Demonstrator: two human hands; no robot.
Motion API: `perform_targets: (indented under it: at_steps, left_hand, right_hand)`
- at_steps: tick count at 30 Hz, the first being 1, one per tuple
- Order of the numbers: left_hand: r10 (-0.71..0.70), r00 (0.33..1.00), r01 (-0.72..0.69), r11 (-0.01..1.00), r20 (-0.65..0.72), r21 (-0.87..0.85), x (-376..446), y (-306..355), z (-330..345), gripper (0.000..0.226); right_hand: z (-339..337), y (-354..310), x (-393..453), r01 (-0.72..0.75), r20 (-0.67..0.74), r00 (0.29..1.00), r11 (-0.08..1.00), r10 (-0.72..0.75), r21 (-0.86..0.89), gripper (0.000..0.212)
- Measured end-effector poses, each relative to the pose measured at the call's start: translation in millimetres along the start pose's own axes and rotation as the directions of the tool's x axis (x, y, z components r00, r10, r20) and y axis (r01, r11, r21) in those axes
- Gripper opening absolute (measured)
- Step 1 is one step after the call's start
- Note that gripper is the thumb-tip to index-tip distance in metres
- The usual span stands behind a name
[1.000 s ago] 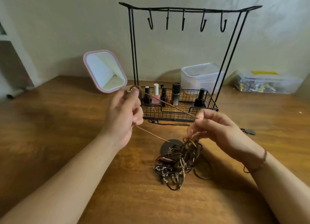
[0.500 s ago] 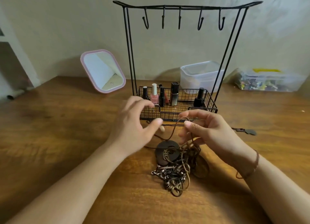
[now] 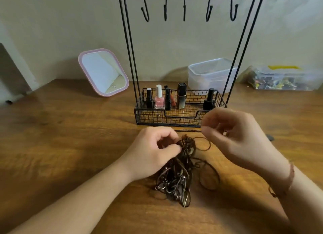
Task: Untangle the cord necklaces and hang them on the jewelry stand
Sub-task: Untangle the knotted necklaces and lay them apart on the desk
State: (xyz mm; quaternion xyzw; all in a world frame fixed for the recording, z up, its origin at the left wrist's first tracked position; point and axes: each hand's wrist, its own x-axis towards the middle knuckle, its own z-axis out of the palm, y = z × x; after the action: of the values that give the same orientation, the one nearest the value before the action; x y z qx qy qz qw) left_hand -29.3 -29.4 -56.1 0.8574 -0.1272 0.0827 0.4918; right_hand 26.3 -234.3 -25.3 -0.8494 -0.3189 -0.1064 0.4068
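Note:
A tangled bundle of brown cord necklaces (image 3: pixel 176 176) with metal pendants lies on the wooden table. My left hand (image 3: pixel 153 151) pinches the top of the bundle and lifts it a little. My right hand (image 3: pixel 232 135) is just right of it, thumb and finger closed on a thin brown cord loop (image 3: pixel 206 142) that leads out of the tangle. Behind them stands the black wire jewelry stand (image 3: pixel 183 8); its several hooks hang bare. A dark cord (image 3: pixel 187 130) lies in front of the stand's basket.
The stand's wire basket (image 3: pixel 152 118) holds several nail polish bottles. A pink-framed mirror (image 3: pixel 103 72) leans at the back left. Two clear plastic boxes (image 3: pixel 209 74) sit at the back right. A small dark piece (image 3: pixel 271 137) lies by my right hand.
My left hand let go of the stretched cord end, dropped to the table and pinched the top of the tangle. My right hand moved slightly right, drawing a cord loop out.

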Motion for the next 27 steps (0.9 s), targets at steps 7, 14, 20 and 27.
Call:
perform_targets:
  at_steps: [7, 14, 20, 27]
  left_hand:
    - [-0.166, 0.978, 0.207, 0.817, 0.124, -0.538, -1.9, 4.1, -11.0, 0.008]
    - [-0.260, 0.962, 0.255, 0.752, 0.082, -0.608, 0.1, 2.5, -19.7, 0.013]
    - [-0.071, 0.958, 0.001, 0.969, -0.277, -0.247, 1.2, 0.2, -17.5, 0.019]
    - [0.185, 0.961, -0.195, 0.980, -0.206, -0.032, -3.6, 7.5, -4.3, 0.018]
  right_hand:
    - [25.0, -3.8, -5.9, -0.004, 0.088, 0.996, 0.995, -0.004, 0.095, 0.016]
    - [25.4, -5.2, -5.9, -0.351, 0.314, 0.934, 0.606, 0.171, 0.714, 0.014]
    - [20.2, -1.0, -4.0, -0.405, 0.369, 0.914, 0.395, 0.168, 0.824, 0.023]
    - [24.6, -6.8, -3.8, -0.418, 0.361, 0.908, 0.389, 0.212, 0.821, 0.012]
